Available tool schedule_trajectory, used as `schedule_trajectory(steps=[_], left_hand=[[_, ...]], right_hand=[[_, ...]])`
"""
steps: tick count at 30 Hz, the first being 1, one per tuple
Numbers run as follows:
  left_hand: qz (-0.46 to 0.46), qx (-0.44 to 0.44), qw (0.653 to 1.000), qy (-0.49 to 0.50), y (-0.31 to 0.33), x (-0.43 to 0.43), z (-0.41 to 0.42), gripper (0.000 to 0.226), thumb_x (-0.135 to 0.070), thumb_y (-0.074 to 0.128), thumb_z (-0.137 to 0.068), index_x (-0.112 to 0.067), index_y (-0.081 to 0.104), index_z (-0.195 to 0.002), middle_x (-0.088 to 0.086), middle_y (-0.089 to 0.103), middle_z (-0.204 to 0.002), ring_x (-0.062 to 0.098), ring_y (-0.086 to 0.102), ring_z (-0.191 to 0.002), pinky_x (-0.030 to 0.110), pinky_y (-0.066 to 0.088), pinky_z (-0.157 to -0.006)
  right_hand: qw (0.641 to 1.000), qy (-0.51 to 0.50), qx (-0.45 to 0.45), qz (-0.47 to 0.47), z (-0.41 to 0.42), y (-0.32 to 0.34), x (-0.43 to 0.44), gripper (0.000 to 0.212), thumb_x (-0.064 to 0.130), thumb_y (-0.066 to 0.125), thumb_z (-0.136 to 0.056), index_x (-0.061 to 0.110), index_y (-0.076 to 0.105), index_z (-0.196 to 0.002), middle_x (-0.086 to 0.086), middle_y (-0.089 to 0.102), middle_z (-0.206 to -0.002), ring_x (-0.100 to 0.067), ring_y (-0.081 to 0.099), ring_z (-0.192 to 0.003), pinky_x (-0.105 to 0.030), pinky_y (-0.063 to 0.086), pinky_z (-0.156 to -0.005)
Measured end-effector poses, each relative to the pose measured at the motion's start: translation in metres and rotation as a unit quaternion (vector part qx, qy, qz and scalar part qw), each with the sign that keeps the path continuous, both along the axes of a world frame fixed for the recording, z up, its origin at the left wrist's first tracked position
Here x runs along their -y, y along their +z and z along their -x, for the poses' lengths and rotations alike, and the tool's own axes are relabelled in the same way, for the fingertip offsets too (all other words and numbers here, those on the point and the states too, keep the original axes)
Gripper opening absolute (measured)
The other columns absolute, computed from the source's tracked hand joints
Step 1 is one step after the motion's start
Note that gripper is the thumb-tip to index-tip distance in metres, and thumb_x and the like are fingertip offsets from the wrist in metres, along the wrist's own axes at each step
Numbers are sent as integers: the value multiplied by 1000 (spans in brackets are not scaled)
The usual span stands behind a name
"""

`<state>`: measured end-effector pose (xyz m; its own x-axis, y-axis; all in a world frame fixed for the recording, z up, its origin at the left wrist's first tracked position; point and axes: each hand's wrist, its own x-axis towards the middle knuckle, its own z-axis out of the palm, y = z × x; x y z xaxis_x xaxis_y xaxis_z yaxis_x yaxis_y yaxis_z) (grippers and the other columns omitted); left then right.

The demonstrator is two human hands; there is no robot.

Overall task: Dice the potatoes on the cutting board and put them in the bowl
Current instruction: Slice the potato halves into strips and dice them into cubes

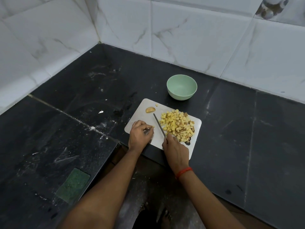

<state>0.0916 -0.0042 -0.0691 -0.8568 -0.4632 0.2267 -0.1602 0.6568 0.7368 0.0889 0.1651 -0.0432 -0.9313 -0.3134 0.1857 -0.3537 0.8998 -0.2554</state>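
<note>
The diced potatoes (177, 125) lie in a loose heap on the cutting board (143, 116), just beyond and to the outer side of the right hand (175, 152). That hand is closed round the handle of a knife (159, 125), whose blade runs away from the knuckles along the heap's near edge, its tip pointing to the far side of the board. Across the blade, the left hand (140, 133) rests on the board with its fingers curled and their tips pinching a small potato piece (153, 127). Beyond the left hand's fingertips, near the board's far edge, sits an uncut potato end (150, 109) with skin on it. The green bowl (181, 87) stands past the board, well ahead of both hands, on the dark surface (231, 129). A red thread (184, 172) circles the right wrist. Behind and outward of the left forearm lies a green scrub pad (73, 185).
</note>
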Motion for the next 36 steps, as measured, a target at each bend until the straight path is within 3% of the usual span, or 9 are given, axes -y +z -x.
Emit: schedule_trajectory(steps=[8,14,17,20,23,26,31,36], left_hand=[[15,10,999,-26,1,3,3,11,-18,77,-87,-9,77,-81,-7,58,-85,15,53,-89,24,45,-75],[19,15,999,-39,1,5,4,11,-17,76,-89,-9,76,-82,-5,60,-86,14,51,-88,9,35,-74],[15,12,999,-34,0,5,4,11,-18,76,-89,-8,77,-84,-5,60,-87,15,52,-90,15,40,-75],[20,9,999,-26,-1,4,5,14,-23,74,-91,-10,77,-86,-7,58,-87,14,52,-90,25,47,-76],[-2,19,1000,-16,-1,3,5,24,-28,76,-89,-11,78,-106,-8,58,-95,12,55,-97,26,51,-82],[-38,15,999,-5,0,3,3,36,-31,78,-86,-12,74,-117,-10,58,-101,13,59,-100,25,53,-86],[-24,9,1000,-2,-1,3,3,12,-24,77,-87,-14,79,-92,-8,57,-91,14,58,-93,29,53,-78],[2,9,1000,-15,-2,5,4,11,-22,75,-90,-12,79,-89,-7,58,-89,14,55,-92,26,48,-78]], right_hand=[[999,23,24,41,-22,-8,-1,18,29,54,-98,20,44,-85,3,54,-63,-23,51,-43,-27,23,-39],[998,32,30,37,-19,-5,1,17,28,53,-98,19,46,-86,1,56,-65,-26,54,-46,-27,25,-41],[997,50,51,9,-28,-6,-8,17,31,49,-100,21,43,-88,3,56,-71,-25,54,-48,-27,24,-41],[999,41,32,-16,-40,-9,-19,18,28,59,-92,20,46,-84,4,53,-65,-23,51,-40,-23,22,-36],[1000,12,26,0,-36,-9,-18,19,27,58,-95,20,44,-84,4,53,-64,-25,52,-40,-27,32,-34],[999,-1,15,42,-25,-5,-8,19,24,59,-95,19,45,-85,2,53,-62,-27,52,-41,-25,26,-37],[997,-4,11,73,-17,-7,3,15,26,57,-97,17,50,-88,-1,59,-65,-31,55,-46,-27,28,-41],[996,14,23,89,-21,-12,2,18,29,52,-100,20,43,-86,1,56,-66,-26,53,-49,-30,32,-41]])
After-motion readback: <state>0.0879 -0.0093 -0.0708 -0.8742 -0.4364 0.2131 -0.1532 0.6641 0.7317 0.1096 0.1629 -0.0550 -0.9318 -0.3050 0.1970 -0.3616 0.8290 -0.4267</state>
